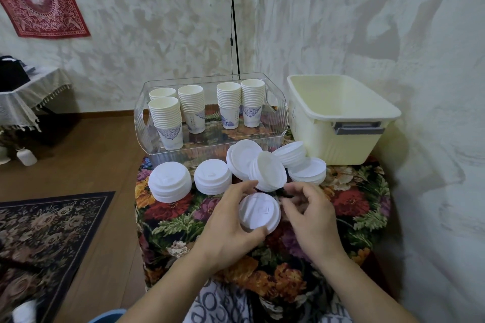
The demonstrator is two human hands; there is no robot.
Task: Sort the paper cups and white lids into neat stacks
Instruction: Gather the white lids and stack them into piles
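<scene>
Holding a small lid stack [259,214] over the table's [168,220] near middle, my left hand [231,228] curls round its rim; my right hand [307,214], blurred, seems loosely curled and empty. I judge lids light, thin, slippery; best gripped at the rim.

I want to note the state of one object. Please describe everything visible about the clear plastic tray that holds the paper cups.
The clear plastic tray is transparent and rectangular with rounded corners, ribbed walls and a cut-out handle at each short end. It sits level at the back of the flowered tablecloth, left of the cream bin. Five upright stacks of paper cups stand inside it. Neither hand touches it.
</scene>
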